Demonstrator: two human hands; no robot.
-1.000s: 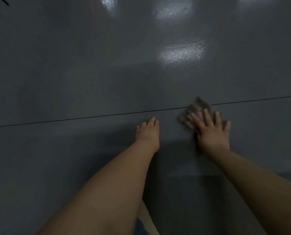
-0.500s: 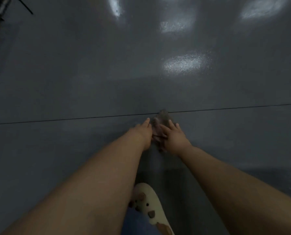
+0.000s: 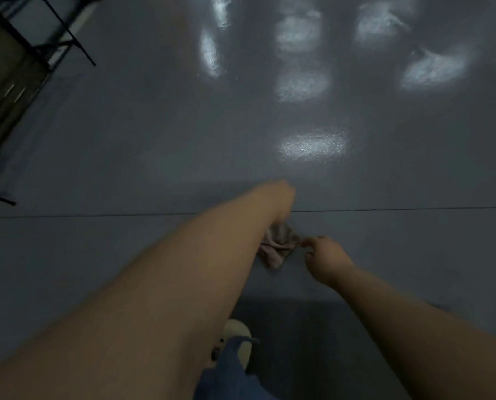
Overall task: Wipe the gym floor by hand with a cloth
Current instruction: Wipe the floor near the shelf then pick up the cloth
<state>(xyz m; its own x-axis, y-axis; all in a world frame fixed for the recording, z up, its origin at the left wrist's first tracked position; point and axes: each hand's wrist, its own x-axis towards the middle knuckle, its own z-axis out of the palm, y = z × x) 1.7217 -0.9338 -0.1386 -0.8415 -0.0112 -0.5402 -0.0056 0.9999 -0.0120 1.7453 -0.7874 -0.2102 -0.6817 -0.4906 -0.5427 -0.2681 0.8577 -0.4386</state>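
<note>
Glossy grey floor bears your crumpled pinkish cloth. Your right hand fingers curl just beside it, apparently pinching its edge. Your left hand is too blurred to tell.

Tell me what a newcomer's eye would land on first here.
The two bare forearms reaching in from the bottom, with a crumpled pinkish cloth bunched on the grey floor between them, just below a thin dark seam. The right hand sits beside the cloth; the left hand is blurred. Bright light patches gleam on the floor farther off.
</note>
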